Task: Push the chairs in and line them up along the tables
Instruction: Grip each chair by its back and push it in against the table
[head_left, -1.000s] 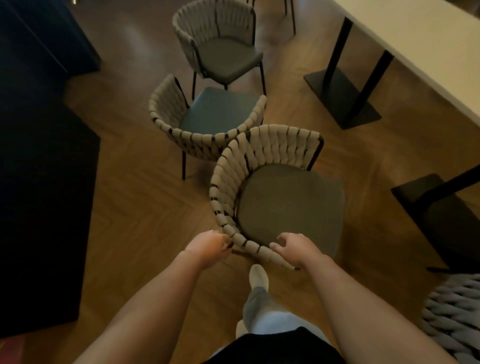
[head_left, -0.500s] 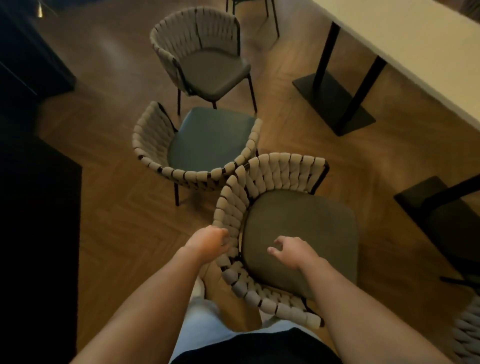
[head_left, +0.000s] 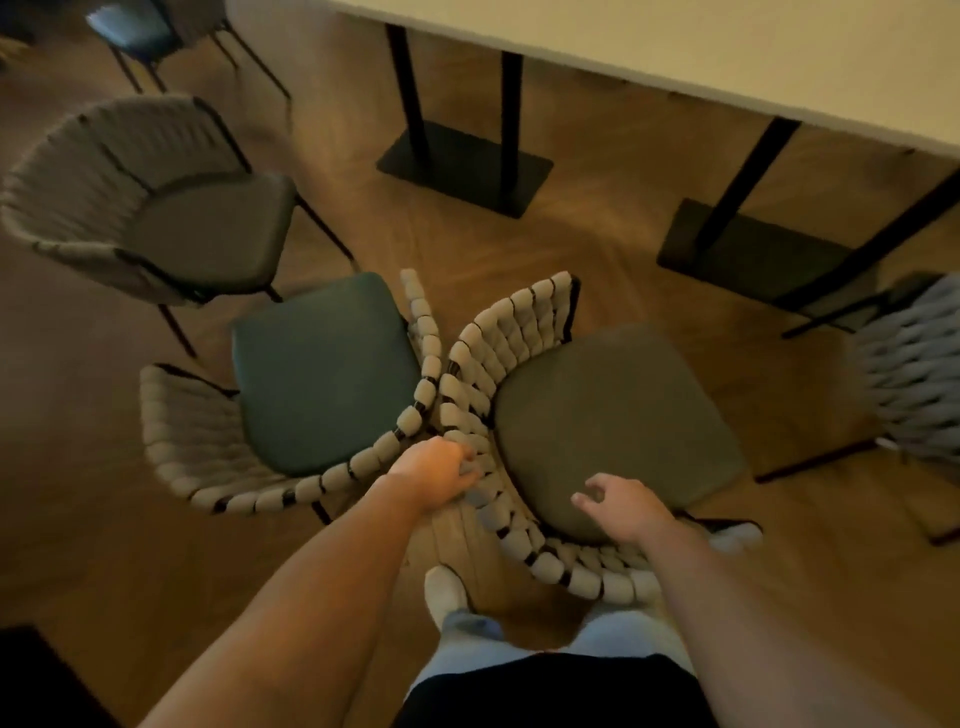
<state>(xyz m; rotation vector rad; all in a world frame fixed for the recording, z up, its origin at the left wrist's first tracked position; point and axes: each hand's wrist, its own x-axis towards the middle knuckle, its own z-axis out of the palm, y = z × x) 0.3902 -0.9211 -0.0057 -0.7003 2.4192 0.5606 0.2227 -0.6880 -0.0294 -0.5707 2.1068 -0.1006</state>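
Item 1: nearest chair with beige woven-cord wraparound back, black metal frame and grey-brown padded seat (head_left: 613, 431). It stands on the brown herringbone wood floor (head_left: 78, 519), directly ahead of the person, seat front facing the long pale-topped surface (head_left: 675, 47), with open floor between them.

Item 2: left hand (head_left: 436, 470). Fingers curled around the woven back of the nearest chair at its left side, grasping it.

Item 3: right hand (head_left: 623, 506). Held over the rear edge of the same chair's seat, just inside the woven back; fingers loosely bent, released, gripping nothing. Whether it touches the cushion cannot be told.

Item 4: matching woven-back chair with dark green padded seat (head_left: 322, 369). Immediately left of the nearest chair; the two woven backs touch near the left hand.

Item 5: matching woven-back chair with grey seat (head_left: 208, 228). Further left and beyond, blurred.

Item 6: black flat rectangular table bases (head_left: 467, 171) with black posts, under the pale surface.

Item 7: partly visible grey woven chair back (head_left: 914, 374) at the right edge.

Item 8: dark-seated chair (head_left: 140, 26), top left, mostly cropped.
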